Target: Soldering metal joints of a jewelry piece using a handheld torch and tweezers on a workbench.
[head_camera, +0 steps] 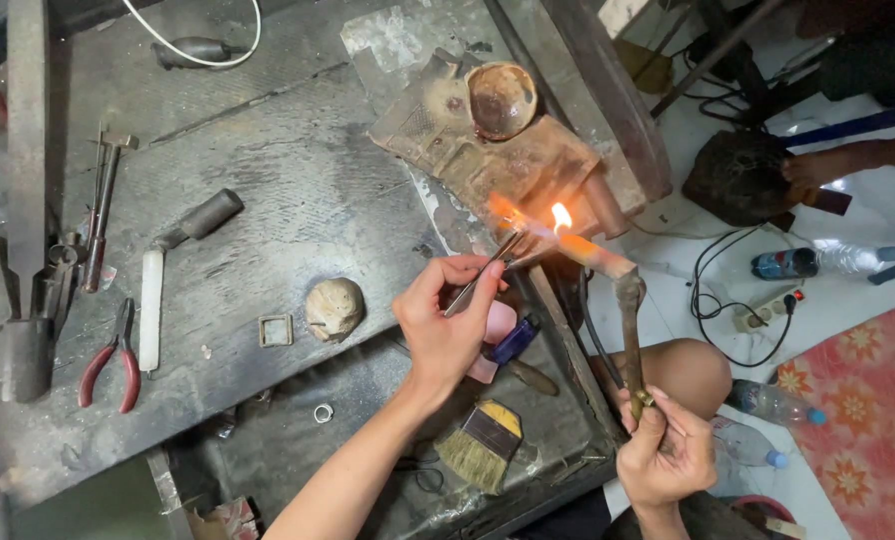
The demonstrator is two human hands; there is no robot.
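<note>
I see the left hand (446, 325) closed around slim metal tweezers (483, 273), tips angled up and away from the palm toward the flame (561, 215). Whatever the tips pinch is too small to make out.

The right hand (660, 455) grips the lower stem of a torch (623, 310), a corroded, knobby metal pipe bent at an elbow above the fist. Its nozzle runs toward the tweezer tips, and the small orange-yellow flame burns right where the two meet, above and between the hands.

Just beyond the flame lies a scorched, crusted block (488, 150), brown and flaky, carrying a shallow round dish (501, 98) with a burnt rim.

The surface (298, 200) is dark, scratched and sooty. To the left of the left hand sit a pale lumpy ball (334, 307) and a small square metal frame (276, 329); a small metal ring (324, 412) lies below them. Farther left lie red-handled pliers (111, 360), a white stick (151, 310) and a small hammer (103, 205).

Beneath the left wrist rests a flat bristle brush (480, 445), straw-coloured with a dark band. A pink block (495, 335) and a blue lighter (514, 338) lie just under the left palm.
</note>
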